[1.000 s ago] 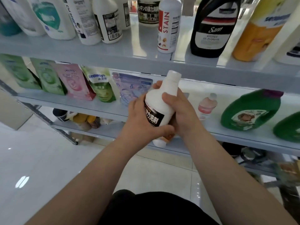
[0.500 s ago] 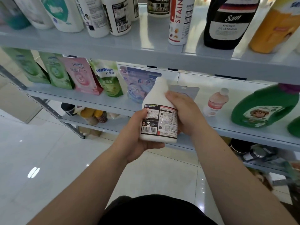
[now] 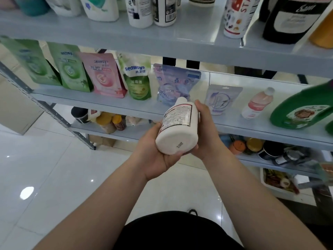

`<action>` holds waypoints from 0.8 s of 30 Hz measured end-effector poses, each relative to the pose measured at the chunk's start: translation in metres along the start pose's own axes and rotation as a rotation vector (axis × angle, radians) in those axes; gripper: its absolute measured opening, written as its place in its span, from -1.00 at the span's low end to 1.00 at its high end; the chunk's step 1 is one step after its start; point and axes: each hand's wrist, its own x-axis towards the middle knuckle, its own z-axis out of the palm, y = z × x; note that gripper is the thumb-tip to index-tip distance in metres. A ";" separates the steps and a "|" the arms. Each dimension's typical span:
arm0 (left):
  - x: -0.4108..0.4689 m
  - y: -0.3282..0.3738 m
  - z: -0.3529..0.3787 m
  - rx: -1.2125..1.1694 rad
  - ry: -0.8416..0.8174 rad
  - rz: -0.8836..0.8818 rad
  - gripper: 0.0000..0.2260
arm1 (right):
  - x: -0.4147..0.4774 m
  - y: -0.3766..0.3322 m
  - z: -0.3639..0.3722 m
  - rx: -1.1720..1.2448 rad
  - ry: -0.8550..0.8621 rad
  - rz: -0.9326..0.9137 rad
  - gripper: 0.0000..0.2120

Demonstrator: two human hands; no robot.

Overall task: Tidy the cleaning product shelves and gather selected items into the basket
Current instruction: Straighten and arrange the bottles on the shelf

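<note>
I hold a white cleaner bottle (image 3: 177, 131) in front of the middle shelf (image 3: 111, 103), tipped so its flat base faces me and its cap points away. My left hand (image 3: 153, 152) cups it from below and the left, fingers curled under the base. My right hand (image 3: 204, 130) grips its right side, thumb along the label edge. No basket is in view.
Refill pouches (image 3: 106, 74) stand in a row on the middle shelf, with a pink bottle (image 3: 256, 103) and a green jug (image 3: 304, 109) to the right. Bottles line the top shelf (image 3: 180, 40). Jars and cans crowd the lower shelf (image 3: 252, 145). White tiled floor lies left.
The bottle has been turned from upright with its back label toward me to tilted with its base toward me. Both hands kept hold of it. The view dropped slightly.
</note>
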 end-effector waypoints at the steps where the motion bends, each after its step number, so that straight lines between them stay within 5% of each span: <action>1: -0.003 0.002 -0.007 0.073 0.046 0.034 -0.58 | -0.002 0.004 0.004 0.004 0.001 -0.010 -0.25; 5: -0.015 0.006 -0.029 0.370 0.176 0.221 -0.61 | -0.009 0.015 0.027 -0.097 -0.021 -0.156 -0.42; 11: -0.041 0.009 -0.055 0.516 0.255 0.475 -0.81 | -0.025 0.032 0.055 -0.352 -0.093 -0.425 -0.62; 14: -0.058 0.006 -0.072 1.027 0.250 0.637 -0.31 | -0.029 0.052 0.067 -0.419 0.009 -0.516 -0.64; 16: -0.064 0.002 -0.083 1.222 0.286 0.729 -0.16 | -0.030 0.068 0.074 -0.462 0.087 -0.568 -0.66; 19: -0.074 -0.002 -0.098 1.005 0.213 0.766 -0.31 | -0.034 0.079 0.083 -0.611 0.121 -0.528 -0.64; 24: -0.083 0.003 -0.110 0.498 0.117 0.552 -0.45 | -0.037 0.074 0.088 -0.673 0.143 -0.424 -0.62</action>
